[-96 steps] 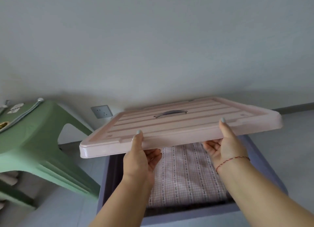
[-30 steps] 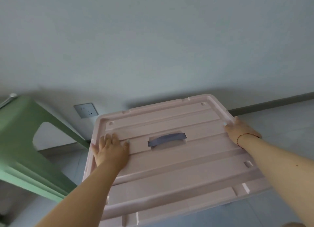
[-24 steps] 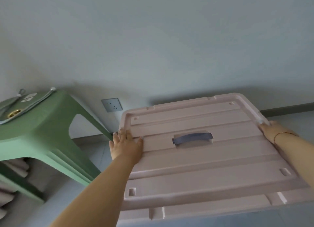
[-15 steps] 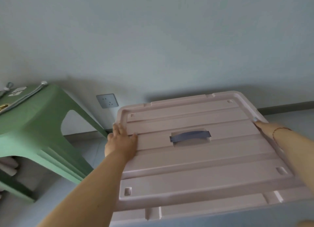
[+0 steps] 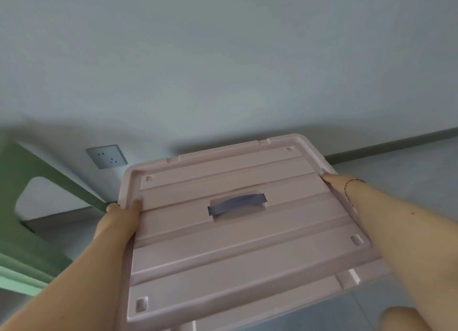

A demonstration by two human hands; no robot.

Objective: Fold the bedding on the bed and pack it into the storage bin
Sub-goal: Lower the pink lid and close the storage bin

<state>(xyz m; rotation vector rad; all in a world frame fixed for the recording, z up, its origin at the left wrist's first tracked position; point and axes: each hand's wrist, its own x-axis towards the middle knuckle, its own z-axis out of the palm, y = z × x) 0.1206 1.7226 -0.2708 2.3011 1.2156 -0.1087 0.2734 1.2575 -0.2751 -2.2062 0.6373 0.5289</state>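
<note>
Below me, the pink lid [image 5: 238,231] lies flat across the bin and hides it whole; the bin's walls and the checked bedding are out of sight beneath it. A few seconds ago I held this lid tilted in the air above the open bin, with the bedding showing inside. Half a second ago my left hand lay flat on top, near the left edge; now it has slid out to the rim.

Left hand [image 5: 119,219]: curled over the lid's left rim near the far corner, thumb on top, fingers bent down over the edge and out of view. It grips the rim.

Right hand [image 5: 334,182]: at the lid's right rim near the far corner, a red thread on the wrist. Forearm covers most of it; I cannot tell whether the fingers are spread or closed, only that they touch the rim.

Grey handle [image 5: 238,203] sits in its recess mid-lid, untouched, between my two hands.

Green stool [image 5: 27,219] stands to the left, near the lid but apart. Socket [image 5: 106,156] on the wall behind, just past the lid's far left corner.
</note>
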